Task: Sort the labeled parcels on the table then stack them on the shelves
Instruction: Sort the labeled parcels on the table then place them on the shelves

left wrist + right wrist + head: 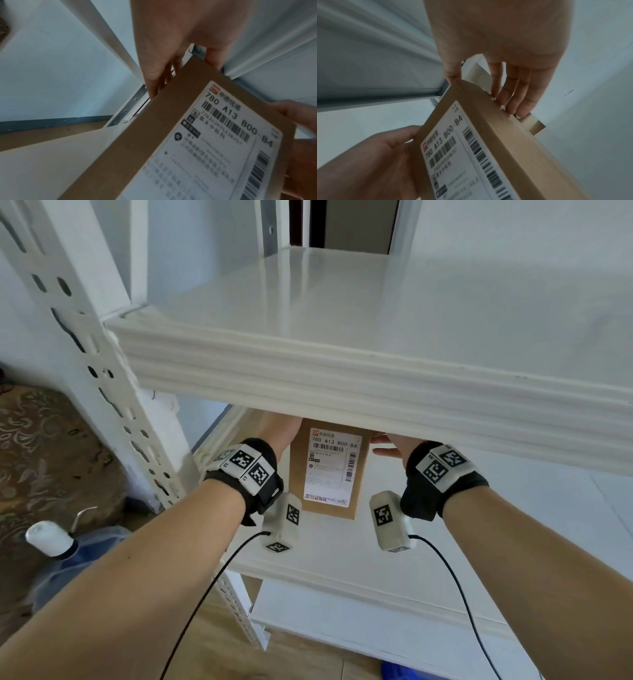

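Note:
A flat brown cardboard parcel [329,470] with a white label reading 780 A13 B00 B4 lies on the lower white shelf [342,573], its far end under the upper shelf [342,371]. My left hand [274,429] holds its left side: in the left wrist view the fingers [154,81] run down that side of the parcel [154,135] and the thumb sits at the far edge. My right hand [390,443] holds the right side: thumb on the far corner, fingers [513,101] down the side of the parcel [513,155]. The upper shelf's front rim hides both hands' fingertips in the head view.
A slotted white upright post [102,371] stands at the left of the shelves. A water bottle with a white pump [51,539] sits on the floor at the left, beside a patterned carpet. The lower shelf to the right of the parcel is bare white.

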Tool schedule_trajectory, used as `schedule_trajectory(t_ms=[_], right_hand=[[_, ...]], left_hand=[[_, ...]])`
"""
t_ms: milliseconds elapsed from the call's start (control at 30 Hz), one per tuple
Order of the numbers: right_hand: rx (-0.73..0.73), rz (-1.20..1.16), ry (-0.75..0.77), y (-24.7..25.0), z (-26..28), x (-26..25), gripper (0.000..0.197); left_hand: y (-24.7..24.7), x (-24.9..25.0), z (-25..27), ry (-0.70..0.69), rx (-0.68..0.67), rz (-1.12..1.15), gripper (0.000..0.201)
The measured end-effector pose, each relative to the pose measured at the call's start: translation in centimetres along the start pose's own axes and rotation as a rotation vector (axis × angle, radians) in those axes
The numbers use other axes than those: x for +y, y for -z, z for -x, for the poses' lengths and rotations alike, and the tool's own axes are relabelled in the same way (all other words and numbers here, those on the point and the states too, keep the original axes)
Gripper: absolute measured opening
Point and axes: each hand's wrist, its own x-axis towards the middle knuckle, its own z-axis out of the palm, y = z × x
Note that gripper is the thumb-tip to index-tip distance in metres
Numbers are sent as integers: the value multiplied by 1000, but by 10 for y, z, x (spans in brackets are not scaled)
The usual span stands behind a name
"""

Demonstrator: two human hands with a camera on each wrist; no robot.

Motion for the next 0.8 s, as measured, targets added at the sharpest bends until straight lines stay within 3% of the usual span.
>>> schedule_trajectory(t_ms=[167,267,367,600,667,733,800], right_hand=[[25,-35,-48,-8,18,-9,30],[20,-91,-44,-10,25,-14,27],[63,-71,-12,-11,28,-16,11],[43,-37,10,-20,40,-21,22],[17,-22,-6,-24,46,-23,9],[15,8,-14,-25,49,-25,10],[3,24,-38,-25,52,-27,10]], left_hand=[[7,4,14,-30,-99,138,18],[13,0,11,-67,-152,117,21],[15,-3,11,-115,-129,114,21],[18,-2,8,-111,-60,62,14],[21,-3,9,-82,-33,39,25],[24,-5,9,-65,-33,12,43],[26,-3,10,-38,-73,-8,43]])
